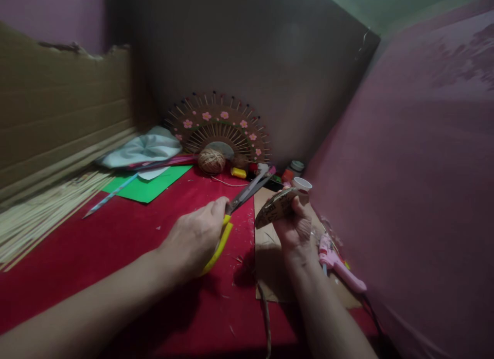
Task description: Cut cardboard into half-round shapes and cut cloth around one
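Though pointed, yellow-handled metal scissors [236, 200].

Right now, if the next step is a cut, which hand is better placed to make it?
Probably the left hand: it grips the scissors by the yellow handles, blades pointing forward, while the right hand is occupied holding the lettered brown piece.

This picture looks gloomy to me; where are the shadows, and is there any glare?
Head view: dim throughout, with shadows on the red cloth below the left hand and on the cardboard sheet beside the right hand; same view: faint sheen on the grey wall, no harsh glare.
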`<state>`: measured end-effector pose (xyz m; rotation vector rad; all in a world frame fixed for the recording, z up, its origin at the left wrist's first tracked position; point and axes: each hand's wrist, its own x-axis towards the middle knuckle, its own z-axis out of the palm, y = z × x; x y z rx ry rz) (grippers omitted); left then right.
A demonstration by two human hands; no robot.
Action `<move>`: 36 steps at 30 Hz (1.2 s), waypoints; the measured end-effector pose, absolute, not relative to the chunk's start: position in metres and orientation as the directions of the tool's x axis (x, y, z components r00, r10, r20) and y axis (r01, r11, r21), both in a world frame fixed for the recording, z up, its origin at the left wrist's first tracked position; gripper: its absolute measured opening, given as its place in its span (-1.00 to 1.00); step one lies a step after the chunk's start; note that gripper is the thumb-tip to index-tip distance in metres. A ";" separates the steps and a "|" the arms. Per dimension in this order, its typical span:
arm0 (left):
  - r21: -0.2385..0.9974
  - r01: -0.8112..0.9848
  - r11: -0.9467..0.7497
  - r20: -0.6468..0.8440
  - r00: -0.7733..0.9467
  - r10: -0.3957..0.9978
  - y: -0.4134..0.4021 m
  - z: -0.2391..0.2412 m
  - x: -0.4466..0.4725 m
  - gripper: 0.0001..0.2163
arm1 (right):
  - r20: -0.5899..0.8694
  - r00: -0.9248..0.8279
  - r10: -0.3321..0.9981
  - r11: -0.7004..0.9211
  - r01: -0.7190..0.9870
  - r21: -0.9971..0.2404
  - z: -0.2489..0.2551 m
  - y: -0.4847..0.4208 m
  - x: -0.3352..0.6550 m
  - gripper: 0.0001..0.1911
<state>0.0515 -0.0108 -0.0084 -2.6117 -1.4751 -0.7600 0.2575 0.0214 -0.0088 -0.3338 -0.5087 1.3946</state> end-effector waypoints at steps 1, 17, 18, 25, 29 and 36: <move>0.202 0.810 -0.551 0.434 0.431 0.792 -0.012 -0.009 0.053 -0.79 | 0.144 0.096 0.985 0.156 -0.849 -0.505 -0.009 0.022 0.258 -0.80; 0.175 0.852 -0.494 0.281 0.438 0.854 -0.021 -0.014 0.066 -0.74 | 0.137 0.137 0.981 0.187 -0.862 -0.471 -0.008 0.026 0.260 -0.89; 0.180 0.851 -0.494 0.288 0.435 0.853 -0.021 -0.014 0.066 -0.74 | 0.135 0.149 0.980 0.196 -0.862 -0.467 -0.008 0.026 0.260 -0.88; 0.159 0.829 -0.536 0.375 0.451 0.810 -0.022 -0.020 0.071 -0.69 | 0.129 0.171 0.977 0.212 -0.862 -0.461 -0.009 0.028 0.262 -0.85; 0.196 0.826 -0.529 0.350 0.445 0.824 -0.024 -0.021 0.071 -0.70 | 0.091 0.186 0.978 0.207 -0.879 -0.430 -0.008 0.028 0.263 -0.81; 0.216 0.833 -0.510 0.340 0.425 0.839 -0.024 -0.019 0.072 -0.69 | 0.098 0.213 0.972 0.234 -0.881 -0.411 -0.007 0.029 0.264 -0.84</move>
